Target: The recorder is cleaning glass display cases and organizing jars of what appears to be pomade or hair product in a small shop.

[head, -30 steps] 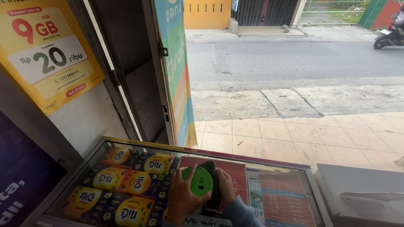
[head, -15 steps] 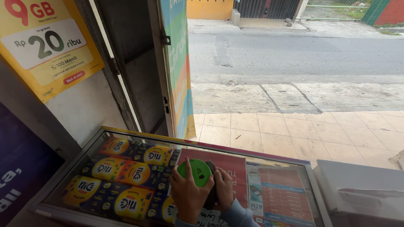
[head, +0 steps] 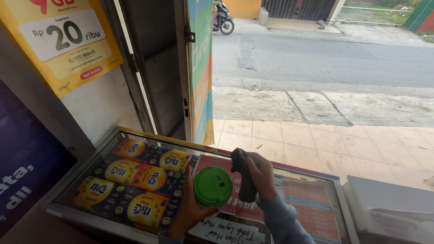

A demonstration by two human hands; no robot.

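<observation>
My left hand (head: 187, 212) grips a round green-lidded container (head: 212, 186) from below and the left, holding it over the glass counter top (head: 113, 149). My right hand (head: 260, 174) is closed around a dark grey cloth (head: 244, 177) that hangs just to the right of the green lid, touching or nearly touching its edge. Both hands are above the middle of the glass display case, over a red printed sheet (head: 217, 165) under the glass.
Yellow and blue packets (head: 131, 187) lie in rows inside the case at left. A handwritten paper note (head: 224, 232) lies at the near edge. A white box (head: 389, 203) stands at right. A yellow poster (head: 68, 40) hangs upper left; an open doorway shows tiles and a road with a parked motorbike (head: 222, 20).
Both hands have risen off the glass. The right hand with the cloth has come away from behind the green lid to its right side. The view has shifted right and up.
</observation>
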